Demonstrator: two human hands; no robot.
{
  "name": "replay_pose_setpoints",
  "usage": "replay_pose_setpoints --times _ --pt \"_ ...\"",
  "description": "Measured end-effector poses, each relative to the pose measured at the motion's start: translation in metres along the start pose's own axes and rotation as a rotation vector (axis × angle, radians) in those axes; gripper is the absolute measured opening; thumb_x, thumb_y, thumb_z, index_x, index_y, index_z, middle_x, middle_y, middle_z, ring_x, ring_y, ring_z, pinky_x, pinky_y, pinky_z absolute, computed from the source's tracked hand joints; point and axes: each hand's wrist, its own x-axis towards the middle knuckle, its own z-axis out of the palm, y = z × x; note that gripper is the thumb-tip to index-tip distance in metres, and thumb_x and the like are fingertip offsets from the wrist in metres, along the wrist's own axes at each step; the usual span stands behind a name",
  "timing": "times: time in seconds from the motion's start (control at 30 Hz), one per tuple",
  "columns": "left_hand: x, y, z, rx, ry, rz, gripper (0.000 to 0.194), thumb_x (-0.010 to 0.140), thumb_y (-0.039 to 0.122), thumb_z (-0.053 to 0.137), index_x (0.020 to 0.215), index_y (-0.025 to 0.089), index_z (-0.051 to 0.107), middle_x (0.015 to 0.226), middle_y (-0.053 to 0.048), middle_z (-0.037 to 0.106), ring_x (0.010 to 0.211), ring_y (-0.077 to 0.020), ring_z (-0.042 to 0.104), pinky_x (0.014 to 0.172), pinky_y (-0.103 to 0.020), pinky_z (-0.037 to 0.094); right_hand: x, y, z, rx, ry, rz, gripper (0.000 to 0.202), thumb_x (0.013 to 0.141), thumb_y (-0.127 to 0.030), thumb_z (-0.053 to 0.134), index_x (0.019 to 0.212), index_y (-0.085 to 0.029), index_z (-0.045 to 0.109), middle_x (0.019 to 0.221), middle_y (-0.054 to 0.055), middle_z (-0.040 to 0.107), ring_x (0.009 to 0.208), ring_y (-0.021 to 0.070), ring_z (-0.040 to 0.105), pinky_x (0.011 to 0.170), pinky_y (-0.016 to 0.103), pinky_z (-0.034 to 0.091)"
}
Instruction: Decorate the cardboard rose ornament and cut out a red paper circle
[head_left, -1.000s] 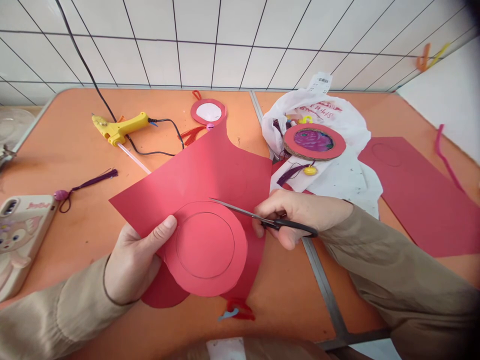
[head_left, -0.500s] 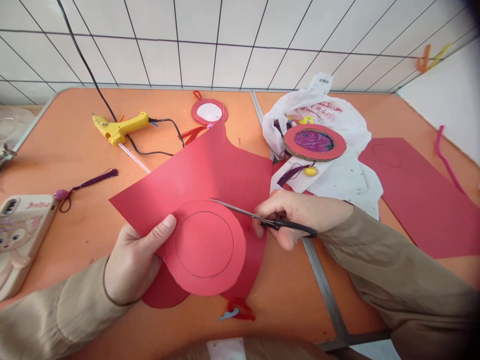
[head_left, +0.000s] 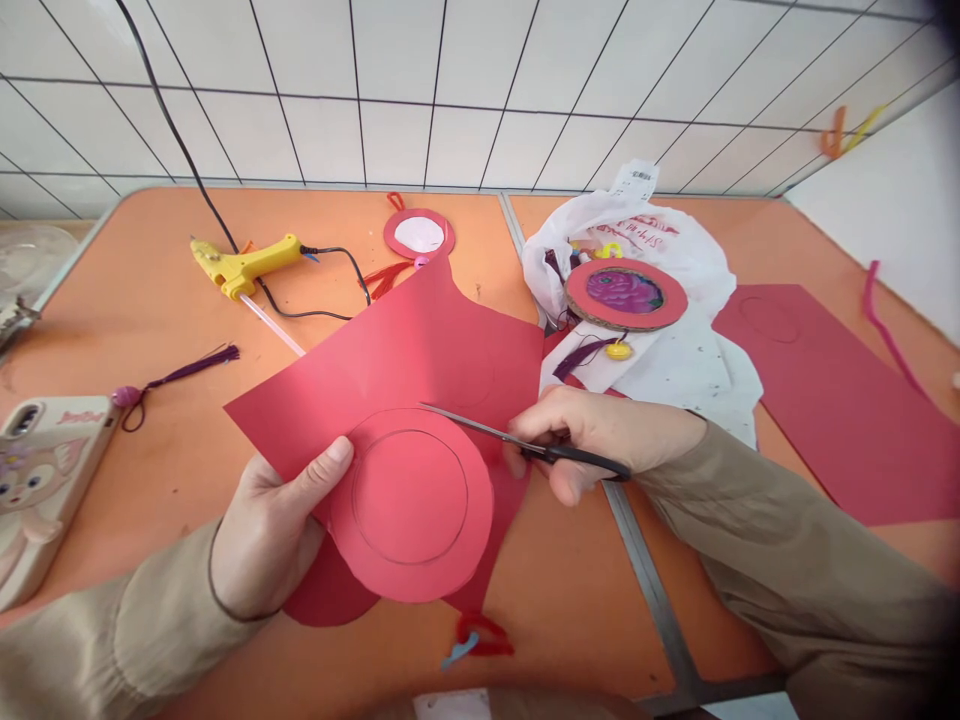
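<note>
A sheet of red paper (head_left: 375, 370) is pinched in my left hand (head_left: 274, 525), thumb on top and the other fingers hidden beneath. Its round part (head_left: 411, 500), mostly cut free, carries a drawn inner circle. My right hand (head_left: 562, 440) grips black-handled scissors (head_left: 551, 452). Their blades point left and lie along the circle's upper edge, looking nearly closed on the paper. Below the sheet, a red fuzzy loop (head_left: 491, 637) with a light blue bit lies on the table.
A yellow glue gun (head_left: 244, 265) with its cord lies back left. Nearby are a purple tassel (head_left: 191, 370), a phone (head_left: 52, 490) and a red-rimmed disc (head_left: 420, 233). A white plastic bag (head_left: 705, 350) bears a flower disc (head_left: 626, 293); more red paper (head_left: 840, 410) lies right.
The view has tilted up slightly, so most things sit a little lower. The scissor blades look slightly more closed at the circle's upper edge; both hands keep their holds.
</note>
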Motion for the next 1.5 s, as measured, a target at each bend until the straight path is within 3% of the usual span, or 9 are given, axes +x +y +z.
replay_pose_setpoints --times 0.27,0.67,1.1,1.5 --pt "-0.0003 0.0006 0.0003 -0.001 -0.002 -0.014 0.028 0.080 0.025 0.075 0.108 0.025 0.074 0.107 -0.007 0.077 0.103 -0.0326 0.071 0.095 -0.046 0.057 0.0003 0.0005 0.0004 -0.009 -0.018 -0.032 0.062 0.058 -0.069 0.077 0.081 -0.013 0.063 0.052 -0.003 0.055 0.045 0.0103 0.050 0.043 0.021 0.038" --pt "-0.0001 -0.0002 0.0001 -0.009 -0.012 0.001 0.035 0.080 0.025 0.075 0.115 0.028 0.071 0.108 -0.005 0.077 0.111 -0.0340 0.067 0.093 -0.046 0.059 0.0010 -0.0018 -0.0004 -0.046 -0.009 -0.047 0.055 0.062 -0.063 0.079 0.076 -0.013 0.060 0.049 -0.007 0.041 0.043 0.0062 0.036 0.041 0.019 0.028" --pt "0.0000 0.0038 0.0019 0.018 0.024 0.008 0.015 0.078 0.024 0.076 0.093 0.023 0.076 0.103 -0.007 0.078 0.107 -0.0349 0.069 0.091 -0.046 0.059 -0.0004 -0.0017 -0.0020 -0.102 -0.032 -0.115 0.055 0.067 -0.062 0.076 0.079 -0.011 0.061 0.051 -0.005 0.045 0.045 0.0065 0.035 0.042 0.019 0.025" --pt "-0.0003 0.0045 0.0017 0.029 0.023 0.006 0.016 0.077 0.025 0.077 0.093 0.021 0.076 0.102 -0.007 0.078 0.102 -0.0339 0.071 0.089 -0.045 0.060 -0.0010 -0.0015 -0.0019 -0.125 -0.032 -0.099 0.051 0.068 -0.060 0.076 0.079 -0.012 0.062 0.051 -0.005 0.043 0.045 0.0069 0.037 0.042 0.019 0.028"
